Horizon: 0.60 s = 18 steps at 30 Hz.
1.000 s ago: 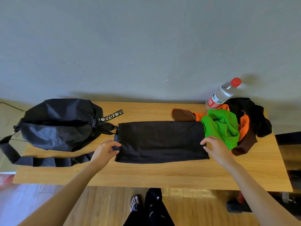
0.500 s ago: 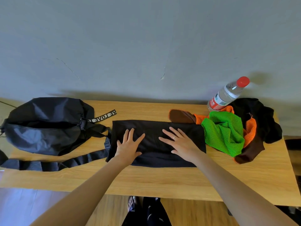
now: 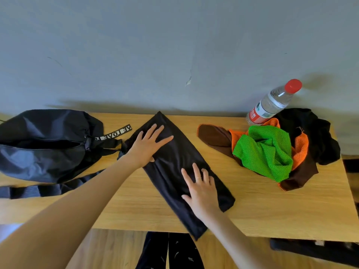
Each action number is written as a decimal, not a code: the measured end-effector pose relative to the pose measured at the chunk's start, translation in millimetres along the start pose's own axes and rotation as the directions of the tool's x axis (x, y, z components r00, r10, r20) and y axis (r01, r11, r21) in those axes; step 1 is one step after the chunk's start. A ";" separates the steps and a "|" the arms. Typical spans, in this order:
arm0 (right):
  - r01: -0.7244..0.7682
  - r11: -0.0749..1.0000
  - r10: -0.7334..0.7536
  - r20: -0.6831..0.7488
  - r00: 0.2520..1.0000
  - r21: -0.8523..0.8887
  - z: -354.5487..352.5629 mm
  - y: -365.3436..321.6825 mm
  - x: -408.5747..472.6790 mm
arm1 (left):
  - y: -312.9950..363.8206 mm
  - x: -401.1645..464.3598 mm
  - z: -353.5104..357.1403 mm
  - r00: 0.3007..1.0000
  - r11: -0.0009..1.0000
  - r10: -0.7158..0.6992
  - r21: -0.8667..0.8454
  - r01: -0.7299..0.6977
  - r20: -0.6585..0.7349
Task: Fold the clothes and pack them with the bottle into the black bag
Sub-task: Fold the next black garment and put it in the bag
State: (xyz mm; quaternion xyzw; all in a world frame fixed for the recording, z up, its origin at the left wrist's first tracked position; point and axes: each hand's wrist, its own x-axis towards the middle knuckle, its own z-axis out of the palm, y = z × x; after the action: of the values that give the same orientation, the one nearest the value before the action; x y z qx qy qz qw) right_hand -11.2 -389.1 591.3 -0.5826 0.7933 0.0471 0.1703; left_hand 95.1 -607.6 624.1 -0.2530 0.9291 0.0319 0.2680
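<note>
Pressing flat on a folded black garment, both hands work the fold step. The left hand lies with fingers straight and spread on the garment's far end; the right hand lies the same way on its near half. Neither grips anything. The garment is a long narrow strip set diagonally across the middle of the table, its far tip near the back edge and its near end hanging just over the front edge.

Judging by its length, it wants at least one more fold, end to end, before it will fit the bag. That calls for a pinch on one end, carried over to the other while the second hand pins the middle.

The bag lies at the left end of the table, part of it over the left edge, its mouth seemingly open, its strap trailing along the front. The strip's far end sits just beside the bag's straps. At the right end, near the back edge, is a heap of unfolded clothes, with the bottle standing just behind and touching it.

Open room lies at the front right of the table and between strip and heap. The overhanging end could slip off the front edge.
</note>
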 end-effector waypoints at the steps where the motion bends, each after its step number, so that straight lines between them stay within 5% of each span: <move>1: -0.005 1.000 0.005 -0.005 1.000 0.000 0.8 -4.7 -1.5 | 1.1 -1.0 0.1 0.999 1.000 -0.024 0.008 0.024 -0.030; 9: 0.230 0.973 -0.223 -0.156 0.962 0.028 -18.0 19.1 39.8 | 21.5 -28.2 28.3 0.973 0.949 -0.219 -0.245 0.197 -0.068; 13: 0.277 0.961 -0.278 -0.044 0.960 -0.024 -20.5 24.3 57.0 | 12.8 -25.6 44.0 0.988 0.972 -0.151 -0.188 0.143 -0.029; 18: 0.139 0.988 -0.144 -0.078 0.987 -0.067 -6.4 8.5 40.4 | -12.0 -11.7 46.3 0.997 0.984 0.046 -0.171 -0.056 -0.063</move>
State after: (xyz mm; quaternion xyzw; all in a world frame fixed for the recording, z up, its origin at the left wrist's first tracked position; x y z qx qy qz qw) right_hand -31.3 -424.9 583.1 -0.6438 0.7545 0.0350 0.1225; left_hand 131.7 -603.8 591.5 -0.2523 0.9364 0.1119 0.2168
